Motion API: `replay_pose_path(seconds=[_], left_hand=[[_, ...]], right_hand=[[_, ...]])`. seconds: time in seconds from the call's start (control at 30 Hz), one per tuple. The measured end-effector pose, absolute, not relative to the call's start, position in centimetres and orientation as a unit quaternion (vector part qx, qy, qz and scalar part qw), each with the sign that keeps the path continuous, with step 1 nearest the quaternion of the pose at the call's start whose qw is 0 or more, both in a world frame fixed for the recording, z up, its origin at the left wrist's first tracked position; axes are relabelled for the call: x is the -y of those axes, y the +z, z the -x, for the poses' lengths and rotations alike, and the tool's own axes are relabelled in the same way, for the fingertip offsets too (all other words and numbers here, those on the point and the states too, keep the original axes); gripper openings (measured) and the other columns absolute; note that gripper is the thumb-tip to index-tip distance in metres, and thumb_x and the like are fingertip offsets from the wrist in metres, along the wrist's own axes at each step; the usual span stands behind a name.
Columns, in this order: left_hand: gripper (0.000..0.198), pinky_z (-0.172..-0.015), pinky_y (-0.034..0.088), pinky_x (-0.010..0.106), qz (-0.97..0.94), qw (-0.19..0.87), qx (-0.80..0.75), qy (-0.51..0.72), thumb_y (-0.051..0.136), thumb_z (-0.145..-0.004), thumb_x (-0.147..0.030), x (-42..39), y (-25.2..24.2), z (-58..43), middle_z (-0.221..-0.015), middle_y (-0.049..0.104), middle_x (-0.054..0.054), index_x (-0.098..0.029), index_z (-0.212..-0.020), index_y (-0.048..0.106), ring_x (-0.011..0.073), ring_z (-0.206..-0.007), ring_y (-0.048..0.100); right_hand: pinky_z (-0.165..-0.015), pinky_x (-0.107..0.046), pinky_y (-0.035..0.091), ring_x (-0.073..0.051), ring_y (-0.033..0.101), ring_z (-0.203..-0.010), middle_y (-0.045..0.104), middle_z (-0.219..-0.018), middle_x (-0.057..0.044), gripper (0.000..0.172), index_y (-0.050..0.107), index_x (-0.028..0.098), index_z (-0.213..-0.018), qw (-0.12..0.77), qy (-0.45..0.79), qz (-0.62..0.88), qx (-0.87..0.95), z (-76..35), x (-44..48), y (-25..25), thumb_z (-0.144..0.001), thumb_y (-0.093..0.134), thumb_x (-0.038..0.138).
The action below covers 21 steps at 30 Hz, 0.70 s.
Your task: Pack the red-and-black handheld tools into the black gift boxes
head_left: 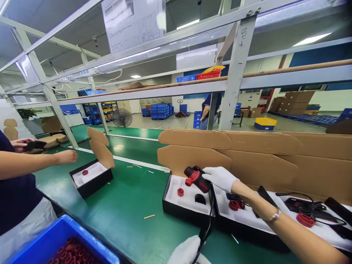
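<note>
My right hand (220,178), in a white glove, grips a black-and-red corded power tool (198,179) above the nearest open box (184,214). In that box's white foam insert sit a red ring (180,192) and a black curved part (200,198). From the tool, a black cord (211,214) runs down to my left hand (183,253), which is gloved too and closed around it at the bottom edge of the view. Part of my left hand is cut off by the frame.
More open boxes to the right hold a red ring (305,220) and coiled cable (309,207). On the left, a co-worker's arm (27,161) reaches near another open box (93,183). A blue bin (82,234) of red parts stands at lower left. Paper strips (149,216) lie on the green table (126,205).
</note>
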<state>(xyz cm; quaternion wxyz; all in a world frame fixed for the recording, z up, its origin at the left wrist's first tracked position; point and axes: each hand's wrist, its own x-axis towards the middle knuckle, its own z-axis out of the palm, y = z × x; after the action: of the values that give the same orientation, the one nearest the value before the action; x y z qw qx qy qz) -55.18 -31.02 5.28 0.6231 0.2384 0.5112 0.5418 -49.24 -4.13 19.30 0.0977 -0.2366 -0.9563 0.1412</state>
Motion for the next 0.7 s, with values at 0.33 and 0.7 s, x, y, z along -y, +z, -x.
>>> replay_pose_path(seconds=[0.33,0.7], left_hand=[[0.052,-0.035,0.008,0.025,-0.316,0.482,-0.559,0.596,0.054,-0.083,-0.05,29.9,10.3,57.5,-0.103,0.071,0.013,-0.011,-0.118,0.053,0.0008,-0.032,0.027],[0.036,-0.099,0.038,0.038,-0.555,-0.021,-0.751,0.356,0.035,-0.095,-0.03,20.9,19.3,65.0,-0.118,0.064,0.01,-0.02,-0.11,0.066,0.0241,-0.112,0.053]], right_hand=[[-0.078,-0.041,0.048,-0.033,0.066,-0.089,0.071,-0.094,-0.019,0.028,0.075,0.013,-0.096,-0.084,0.045,0.197,0.976,57.0,3.0,14.5,-0.079,0.058,0.026],[-0.089,-0.038,0.052,-0.023,0.062,-0.092,0.066,-0.099,-0.009,0.047,0.061,0.014,-0.116,0.12,0.603,0.12,0.78,53.1,7.8,16.9,-0.085,0.062,0.048]])
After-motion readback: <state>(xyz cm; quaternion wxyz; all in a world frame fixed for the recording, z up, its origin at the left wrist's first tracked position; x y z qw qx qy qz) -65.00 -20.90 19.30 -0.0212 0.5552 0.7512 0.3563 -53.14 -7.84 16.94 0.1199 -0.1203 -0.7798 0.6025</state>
